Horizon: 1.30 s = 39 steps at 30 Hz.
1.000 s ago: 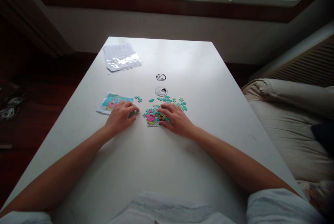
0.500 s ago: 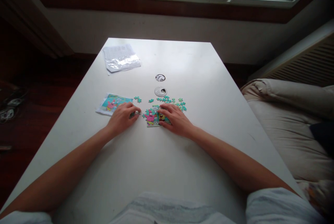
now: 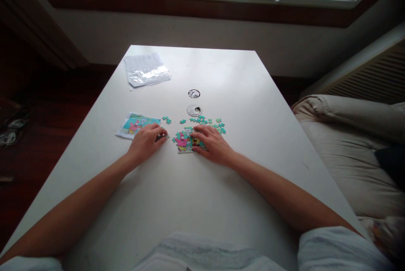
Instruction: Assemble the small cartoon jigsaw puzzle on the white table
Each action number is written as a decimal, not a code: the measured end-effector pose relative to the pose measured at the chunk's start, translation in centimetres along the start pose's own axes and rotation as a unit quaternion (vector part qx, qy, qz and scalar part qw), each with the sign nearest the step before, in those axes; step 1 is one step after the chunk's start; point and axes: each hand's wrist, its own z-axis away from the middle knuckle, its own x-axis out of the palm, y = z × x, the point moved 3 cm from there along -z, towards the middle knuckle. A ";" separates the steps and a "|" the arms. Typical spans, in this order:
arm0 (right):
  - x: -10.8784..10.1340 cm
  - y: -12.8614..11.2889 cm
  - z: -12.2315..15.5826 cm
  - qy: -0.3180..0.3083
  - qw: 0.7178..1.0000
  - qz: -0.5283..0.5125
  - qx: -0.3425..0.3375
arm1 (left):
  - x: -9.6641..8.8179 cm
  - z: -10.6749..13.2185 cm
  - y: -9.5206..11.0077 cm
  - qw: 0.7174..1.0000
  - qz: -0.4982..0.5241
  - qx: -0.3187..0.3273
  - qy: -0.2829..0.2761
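A partly joined cartoon jigsaw (image 3: 184, 142) lies in the middle of the white table (image 3: 196, 186). My right hand (image 3: 212, 145) rests flat on its right part, fingers stretched out. To the left, my left hand (image 3: 145, 142) has its fingers curled onto a small puzzle piece (image 3: 162, 136) at the fingertips. Loose teal pieces (image 3: 207, 122) lie scattered just beyond the jigsaw. A printed reference picture (image 3: 136, 124) sits beside my left hand.
A clear plastic bag with paper (image 3: 146, 70) lies at the far left of the table. Two round metal lids (image 3: 194, 110) sit beyond the pieces. A cushioned seat (image 3: 354, 153) stands to the right, and a window runs along the far wall.
My left fingertips have drawn back slightly to the left with the small piece. My right hand stays on the jigsaw.
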 end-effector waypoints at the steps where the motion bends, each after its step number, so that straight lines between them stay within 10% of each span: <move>1: 0.0 0.0 0.0 0.000 1.000 0.001 0.000 | 0.0 0.0 0.0 1.000 0.000 -0.003 -0.005; 39: 0.0 0.0 0.0 0.009 1.000 -0.007 0.002 | 1.8 1.4 4.7 0.999 0.004 0.051 -0.014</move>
